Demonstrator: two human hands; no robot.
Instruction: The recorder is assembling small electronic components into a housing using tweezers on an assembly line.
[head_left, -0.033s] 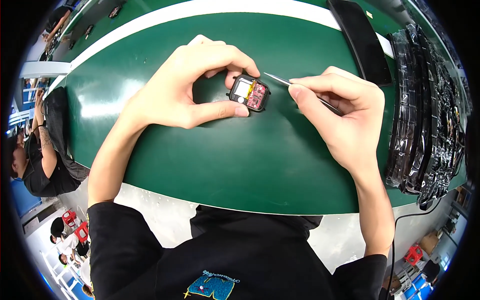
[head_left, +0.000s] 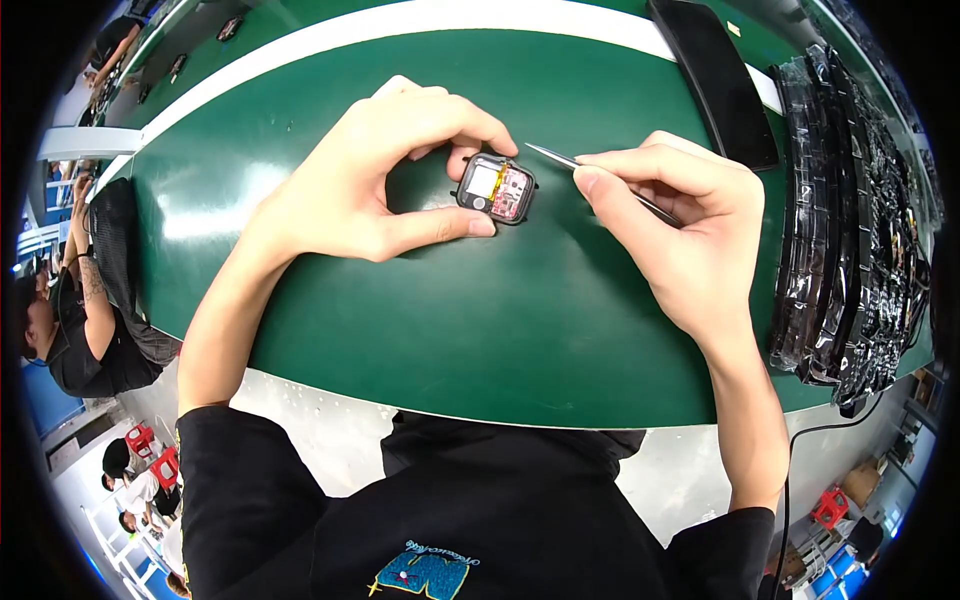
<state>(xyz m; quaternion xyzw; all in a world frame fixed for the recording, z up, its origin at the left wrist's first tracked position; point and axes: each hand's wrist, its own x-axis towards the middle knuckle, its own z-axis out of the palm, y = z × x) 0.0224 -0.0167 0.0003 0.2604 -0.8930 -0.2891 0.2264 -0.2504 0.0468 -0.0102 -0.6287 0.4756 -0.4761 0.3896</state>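
My left hand (head_left: 375, 175) grips a small black smartwatch case (head_left: 497, 188) by its edges, thumb at the near side and index finger at the far side. The case is open, showing a whitish rectangular part, a strip of yellow tape and a reddish circuit board. To its right, my right hand (head_left: 690, 215) is closed like a pen grip around slim metal tweezers (head_left: 550, 157). Their pointed tip is directed at the case's upper right side and stays apart from it. The fingers hide the tweezers' middle.
A green-topped table (head_left: 480, 330) lies under both hands. At the far right rests a flat black slab (head_left: 717, 85), and nearer, a stack of black plastic trays (head_left: 835, 230). A black cable (head_left: 788, 480) hangs off the right edge. Another person (head_left: 90, 300) sits at the left.
The circuit board looks paler and the round part beside it greyer than before. Both hands keep almost the same place and grip.
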